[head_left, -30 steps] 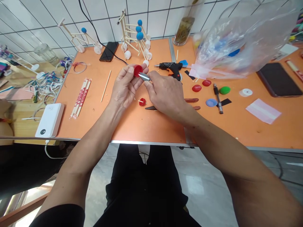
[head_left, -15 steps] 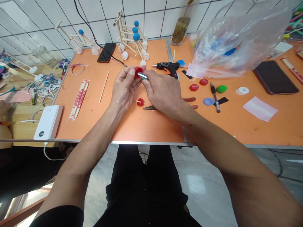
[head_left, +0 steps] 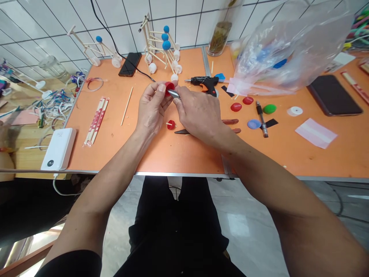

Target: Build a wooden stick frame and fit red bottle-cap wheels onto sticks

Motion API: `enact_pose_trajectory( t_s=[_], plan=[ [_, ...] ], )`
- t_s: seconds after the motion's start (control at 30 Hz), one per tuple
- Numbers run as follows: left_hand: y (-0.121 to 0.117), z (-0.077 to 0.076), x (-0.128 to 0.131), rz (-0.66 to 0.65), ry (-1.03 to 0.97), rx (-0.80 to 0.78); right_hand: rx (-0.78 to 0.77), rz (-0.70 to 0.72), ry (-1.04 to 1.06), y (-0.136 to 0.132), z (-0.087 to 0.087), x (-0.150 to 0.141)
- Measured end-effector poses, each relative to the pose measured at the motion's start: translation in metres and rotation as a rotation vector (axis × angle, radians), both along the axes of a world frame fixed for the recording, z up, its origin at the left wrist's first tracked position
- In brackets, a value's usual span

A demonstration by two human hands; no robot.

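Note:
My left hand (head_left: 152,107) pinches a red plastic bottle cap (head_left: 169,87) between thumb and fingers. My right hand (head_left: 198,115) grips a small metal blade (head_left: 173,93), whose tip touches the cap's edge. The fingers hide most of the blade's handle. Just below my hands, a smaller red cap on a wooden stick (head_left: 171,124) lies on the orange table (head_left: 161,152). A dark pointed tool (head_left: 181,131) lies partly under my right hand.
A black-and-orange glue gun (head_left: 201,80) lies just beyond my hands. Stick models with blue balls (head_left: 161,48) stand at the back. A plastic bag (head_left: 273,57) lies to the right, near red caps (head_left: 236,107), a marker (head_left: 261,119) and a phone (head_left: 334,95).
My hands have drawn slightly closer together, and the blade now sits tighter against the red cap. The whole scene has shifted slightly in view.

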State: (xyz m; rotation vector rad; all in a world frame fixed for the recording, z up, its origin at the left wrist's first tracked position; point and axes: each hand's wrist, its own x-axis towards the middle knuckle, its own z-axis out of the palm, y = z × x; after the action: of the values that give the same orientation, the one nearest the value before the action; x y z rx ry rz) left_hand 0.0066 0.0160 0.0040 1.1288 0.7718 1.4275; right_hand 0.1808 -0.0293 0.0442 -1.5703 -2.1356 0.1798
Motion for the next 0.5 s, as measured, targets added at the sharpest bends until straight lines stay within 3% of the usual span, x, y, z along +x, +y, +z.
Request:
enact_pose_trajectory(
  t_s=[0.3,0.5],
  plan=[
    [-0.003,0.002,0.004,0.028,0.009,-0.014,-0.095,-0.045,-0.109,-0.009,0.02,-0.007],
    [-0.002,0.003,0.003,0.02,0.01,-0.018,-0.026,-0.024,-0.011,-0.002,0.005,-0.002]
  ],
)
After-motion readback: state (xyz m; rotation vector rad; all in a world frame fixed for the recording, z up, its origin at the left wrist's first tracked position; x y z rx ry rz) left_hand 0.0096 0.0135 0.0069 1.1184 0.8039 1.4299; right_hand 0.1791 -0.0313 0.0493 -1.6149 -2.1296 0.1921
